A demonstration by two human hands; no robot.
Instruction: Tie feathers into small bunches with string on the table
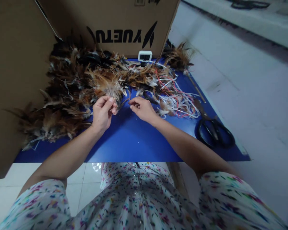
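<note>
My left hand point(103, 111) pinches a small bunch of tan feathers point(107, 84) by the quill end, tips fanned away from me. Just to the right, my right hand point(142, 108) has its thumb and fingertips drawn together over the blue tabletop point(132, 140). A thin brown feather point(125, 100) lies close to those fingertips; whether they grip it is unclear. Behind and left of my hands spreads a large heap of brown and black feathers point(72, 86). White and red strings point(179, 103) lie tangled beyond my right hand.
Black-handled scissors point(214, 132) rest near the table's right edge, with a thin stick point(196, 86) behind them. A small white digital device point(145, 56) stands before a cardboard box point(125, 19). Another cardboard panel point(14, 80) rises at left. More feathers point(178, 57) sit at the far right corner.
</note>
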